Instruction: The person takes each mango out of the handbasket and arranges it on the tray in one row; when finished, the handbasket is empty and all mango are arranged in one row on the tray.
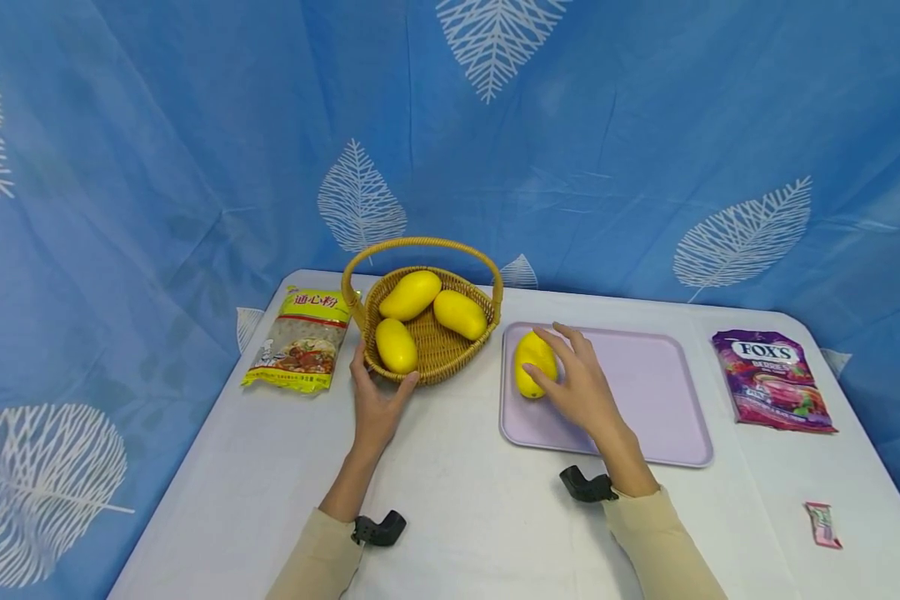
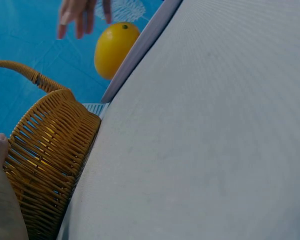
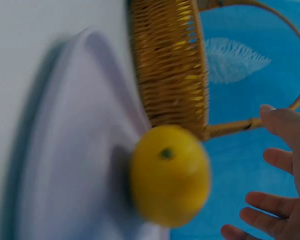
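A wicker basket with an arched handle stands at the back and contains three yellow mangoes. My left hand holds its near left side, thumb at the front wall; the fingers' far ends are partly hidden behind the wicker. Another mango lies at the left end of a pale lilac tray. Just above and to the right of that mango is my right hand, fingers spread and thumb apart. The right wrist view shows a gap between this hand and the fruit.
A bag of macaroni lies left of the basket. Right of the tray are a purple FOX'S candy bag and, nearer, a small wrapped candy. A blue leaf-patterned curtain hangs behind the white table.
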A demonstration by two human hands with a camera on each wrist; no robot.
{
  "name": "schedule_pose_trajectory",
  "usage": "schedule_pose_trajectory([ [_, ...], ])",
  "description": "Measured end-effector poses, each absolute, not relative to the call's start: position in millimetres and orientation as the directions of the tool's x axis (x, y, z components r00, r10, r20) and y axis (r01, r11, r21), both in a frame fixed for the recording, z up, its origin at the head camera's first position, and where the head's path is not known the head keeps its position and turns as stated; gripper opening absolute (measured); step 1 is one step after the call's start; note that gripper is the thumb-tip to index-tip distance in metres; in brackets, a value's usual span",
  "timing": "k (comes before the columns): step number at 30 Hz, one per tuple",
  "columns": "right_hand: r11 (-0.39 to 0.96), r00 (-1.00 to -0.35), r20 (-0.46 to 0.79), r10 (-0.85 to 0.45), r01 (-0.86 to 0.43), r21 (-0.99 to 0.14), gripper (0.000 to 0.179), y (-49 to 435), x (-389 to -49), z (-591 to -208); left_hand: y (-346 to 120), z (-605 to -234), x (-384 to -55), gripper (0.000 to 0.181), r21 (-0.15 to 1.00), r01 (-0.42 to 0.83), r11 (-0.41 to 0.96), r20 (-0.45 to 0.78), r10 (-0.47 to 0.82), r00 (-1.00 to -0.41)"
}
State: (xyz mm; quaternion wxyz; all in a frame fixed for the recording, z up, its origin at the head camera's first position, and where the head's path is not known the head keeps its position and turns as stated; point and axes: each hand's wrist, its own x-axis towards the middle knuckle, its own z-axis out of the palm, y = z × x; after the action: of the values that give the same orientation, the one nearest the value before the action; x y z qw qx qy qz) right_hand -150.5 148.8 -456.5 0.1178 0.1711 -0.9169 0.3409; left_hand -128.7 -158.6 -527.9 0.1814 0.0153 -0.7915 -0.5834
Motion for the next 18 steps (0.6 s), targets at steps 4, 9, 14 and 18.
schedule_pose_trajectory([
  [4,0.657,-0.860,0.397,-0.319,-0.503,-0.561,0.052,133.0,-152.5,-433.5,-158.5,-527.1,-128.9,0.100,0.928,0.192,0.319,0.274,-0.237,-0.932],
  [9,0.592,-0.811,0.382,-0.442,-0.584,-0.555,0.050,102.0,-161.1,-410.0,-158.0,-522.4,-127.2,0.097,0.926,0.195,0.323,0.279,-0.240,-0.930],
  [14,0.538,-0.789,0.290,-0.541,-0.590,-0.602,0.053,70.5,-178.3,-407.8,-159.8,-527.7,-129.0,0.100,0.926,0.205,0.315,0.283,-0.224,-0.933],
  [18,0.497,-0.764,0.202,-0.613,-0.571,-0.653,0.055,46.2,-195.5,-414.8,-159.6,-527.0,-129.1,0.101,0.926,0.223,0.303,0.292,-0.204,-0.934],
])
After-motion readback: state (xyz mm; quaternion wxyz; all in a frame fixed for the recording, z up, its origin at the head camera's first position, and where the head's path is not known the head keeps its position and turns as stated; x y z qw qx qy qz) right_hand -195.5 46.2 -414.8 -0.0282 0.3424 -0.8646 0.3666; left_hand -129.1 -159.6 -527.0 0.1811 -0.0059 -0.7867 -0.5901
